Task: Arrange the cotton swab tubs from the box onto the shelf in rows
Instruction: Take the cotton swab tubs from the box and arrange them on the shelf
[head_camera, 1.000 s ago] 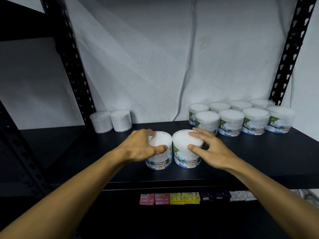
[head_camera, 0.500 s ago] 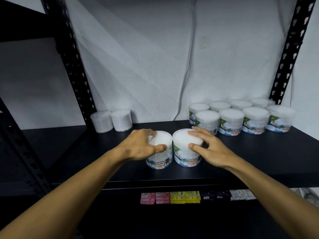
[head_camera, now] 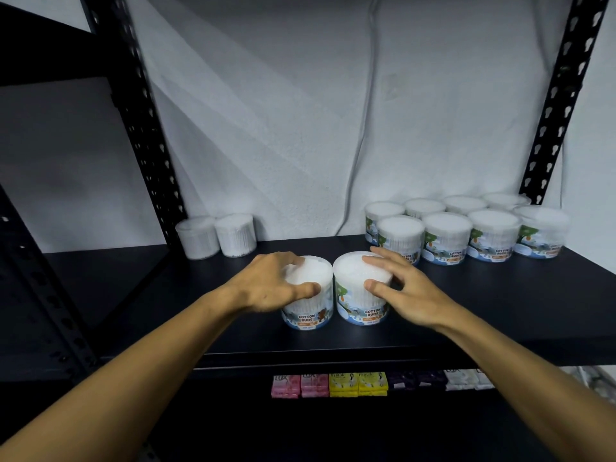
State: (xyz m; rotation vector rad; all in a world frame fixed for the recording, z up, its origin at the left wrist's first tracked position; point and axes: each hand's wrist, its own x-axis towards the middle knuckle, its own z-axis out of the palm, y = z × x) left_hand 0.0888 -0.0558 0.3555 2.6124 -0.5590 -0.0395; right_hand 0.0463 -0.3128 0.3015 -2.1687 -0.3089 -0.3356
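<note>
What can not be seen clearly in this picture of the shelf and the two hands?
- Head view: the box is out of frame.
- Left tub: the left hand covers its left side.
- Back row of tubs: labels hidden by the front row.
- Packets on the lower shelf: print too small.

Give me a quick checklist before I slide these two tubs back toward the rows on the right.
1. Left hand grips left tub: ok.
2. Right hand grips right tub: ok.
3. Both tubs upright on the shelf: ok.
4. Lids closed: cannot tell.
5. Bare shelf left of the front row: ok.
6. Labels facing forward like that row: ok.
</note>
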